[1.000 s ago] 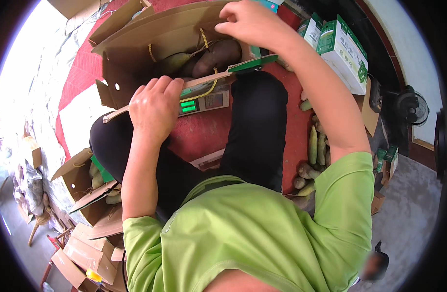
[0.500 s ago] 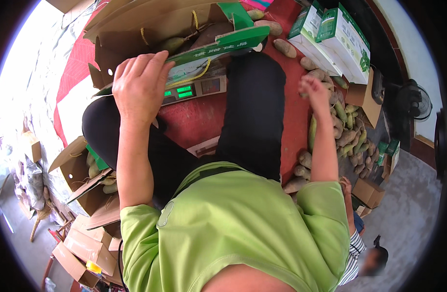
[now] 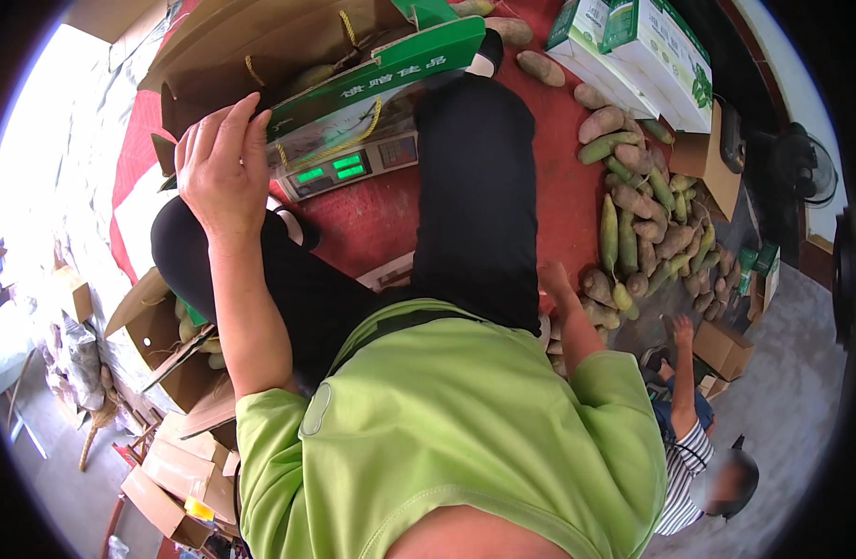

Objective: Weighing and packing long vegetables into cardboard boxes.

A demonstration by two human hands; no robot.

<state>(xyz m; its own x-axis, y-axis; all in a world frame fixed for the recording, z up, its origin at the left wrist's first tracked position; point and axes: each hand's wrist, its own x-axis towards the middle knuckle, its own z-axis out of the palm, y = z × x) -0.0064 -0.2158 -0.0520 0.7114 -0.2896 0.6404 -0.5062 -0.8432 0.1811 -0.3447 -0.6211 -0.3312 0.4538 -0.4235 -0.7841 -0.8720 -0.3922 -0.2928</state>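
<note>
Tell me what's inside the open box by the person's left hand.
Inside the box, part of a green vegetable and yellow rope are visible. The green front panel covers the bottom and anything lower.

one left hand (image 3: 221,177), one right hand (image 3: 553,278). two open vegetable boxes (image 3: 251,37). one scale (image 3: 381,156), two lit green readouts (image 3: 349,167) showing. two tall white-and-green cartons (image 3: 661,65). one fan (image 3: 801,168), one broom (image 3: 96,424), one other person (image 3: 684,470). vegetable heap (image 3: 671,244) too tangled for me to count.
</note>
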